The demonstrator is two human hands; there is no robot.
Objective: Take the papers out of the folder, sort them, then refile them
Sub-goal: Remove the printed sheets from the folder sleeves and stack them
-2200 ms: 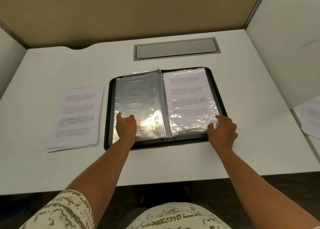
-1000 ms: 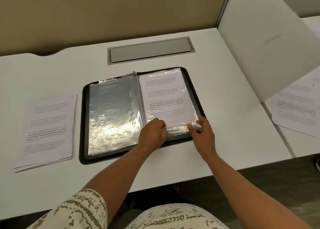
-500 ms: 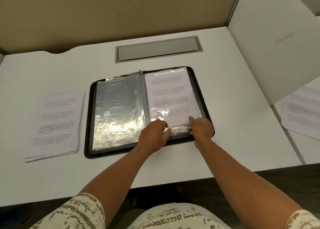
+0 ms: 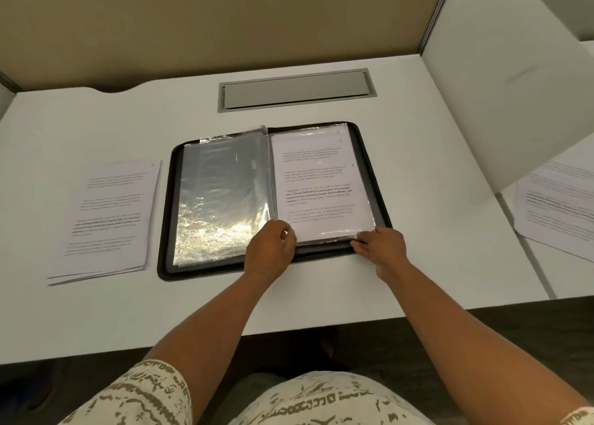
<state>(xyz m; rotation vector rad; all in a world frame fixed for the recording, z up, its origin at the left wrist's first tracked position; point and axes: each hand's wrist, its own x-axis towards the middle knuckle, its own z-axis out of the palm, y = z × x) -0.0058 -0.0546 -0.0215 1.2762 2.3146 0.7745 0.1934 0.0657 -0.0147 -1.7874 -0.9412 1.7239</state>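
From the head view, we see the black folder (image 4: 369,158) lying open near the middle of the counter (image 4: 434,231), its left half showing glossy empty sleeves (image 4: 225,196) and its right half a printed sheet (image 4: 321,183) inside a plastic pocket. A moment ago our left hand (image 4: 270,251) pressed flat on the empty sleeves and our right hand (image 4: 382,244) rested at the folder's right side; both have since moved to the near edge of the right-hand pocket. The left hand now has its fingers curled at the pocket's near left corner by the spine and seems to pinch it, while the right hand pinches the plastic at the near right corner. We judge this to mean the next page is about to be drawn out or settled in its sleeve; which of the two we cannot tell.

A stack of loose papers (image 4: 109,215) lies toward the left edge of the counter, just beside the folder and apart from it. A grey cable hatch (image 4: 295,90) is set in toward the far edge. Behind it stands a tan partition (image 4: 225,23), and a white divider panel (image 4: 501,80) closes the right side. Beyond that panel, further printed sheets (image 4: 556,212) lie on a neighbouring surface. Patterned sleeves (image 4: 144,395) show at the bottom.
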